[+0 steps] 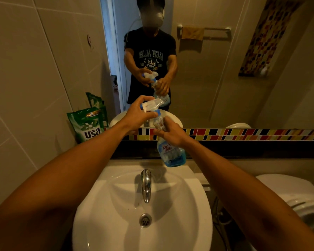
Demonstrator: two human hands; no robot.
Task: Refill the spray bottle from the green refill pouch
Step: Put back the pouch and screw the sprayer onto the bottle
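Note:
I hold a clear spray bottle (171, 153) with a blue label and a little blue liquid at its bottom, tilted above the back of the sink. My right hand (170, 133) grips the bottle's neck. My left hand (140, 115) is closed around the white and blue trigger head (151, 105) at the top. The green refill pouch (88, 125) stands upright on the counter at the left, leaning against the wall tiles, apart from both hands.
A white sink (116, 205) with a chrome tap (146, 185) and drain (145, 220) lies below my arms. A mirror (216, 69) faces me, with a coloured tile strip (243, 134) under it. A white toilet (294, 194) is at the right.

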